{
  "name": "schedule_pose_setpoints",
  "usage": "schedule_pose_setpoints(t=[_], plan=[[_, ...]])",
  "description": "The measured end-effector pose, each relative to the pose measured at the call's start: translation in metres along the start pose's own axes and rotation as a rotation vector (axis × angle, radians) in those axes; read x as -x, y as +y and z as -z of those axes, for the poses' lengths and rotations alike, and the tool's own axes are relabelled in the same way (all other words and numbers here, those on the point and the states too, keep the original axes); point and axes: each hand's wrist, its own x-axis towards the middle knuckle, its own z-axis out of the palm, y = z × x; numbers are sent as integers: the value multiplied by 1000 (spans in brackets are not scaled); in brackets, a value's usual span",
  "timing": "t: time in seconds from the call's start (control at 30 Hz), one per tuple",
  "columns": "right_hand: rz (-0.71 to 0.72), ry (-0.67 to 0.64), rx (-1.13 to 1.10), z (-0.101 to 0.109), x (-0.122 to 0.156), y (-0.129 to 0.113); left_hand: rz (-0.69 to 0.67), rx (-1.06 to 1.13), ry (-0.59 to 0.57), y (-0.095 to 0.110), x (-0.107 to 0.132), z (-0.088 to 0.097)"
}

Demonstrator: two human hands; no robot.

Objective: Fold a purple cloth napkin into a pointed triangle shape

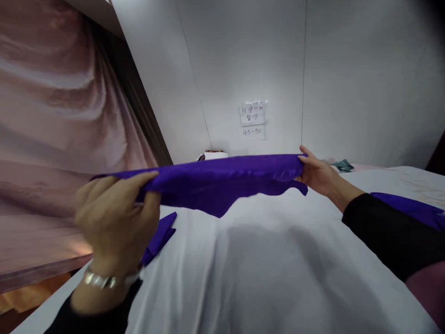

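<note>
A purple cloth napkin [222,181] is stretched between my two hands above the white-covered table. My left hand [116,215] pinches its left end between thumb and fingers. At the other end, my right hand [316,174] grips the upper right corner, thumb in front. The napkin's top edge is pulled nearly straight, while its lower edge hangs loose and wavy. Beyond my left wrist, another piece of purple cloth [160,236] lies on the table. More purple cloth [410,208] rests at the right, partly hidden by my right sleeve.
The table [257,278] has a wrinkled white cover. A green cloth [342,165] lies at its far right edge, and a white item with a dark patterned top [214,154] is at the back. Handwritten paper signs [253,119] hang on the grey wall. A pink curtain [52,130] hangs at left.
</note>
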Motion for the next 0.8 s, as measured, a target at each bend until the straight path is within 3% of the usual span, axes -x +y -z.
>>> schedule_pose_setpoints(t=[0.13,0.2,0.27,0.33,0.4,0.47,0.57,0.67,0.8], plan=[[-183,18,202,25,25,32,-138,-25,-223,1,66,34],[-326,48,331,42,36,54,-262,75,-378,9,108,40],[-430,81,405,60,45,74,-300,158,-558,23,149,41],[-511,117,456,78,54,88,-296,260,-656,40,186,39],[-581,123,499,95,66,98,-177,278,-760,56,216,34],[-614,114,515,106,81,103,-127,301,-760,66,238,29],[-609,113,548,113,110,106,-167,368,-653,74,255,20],[-547,119,714,114,141,110,-306,450,-598,75,258,14],[-359,34,921,117,181,126,-523,469,-630,63,257,10]])
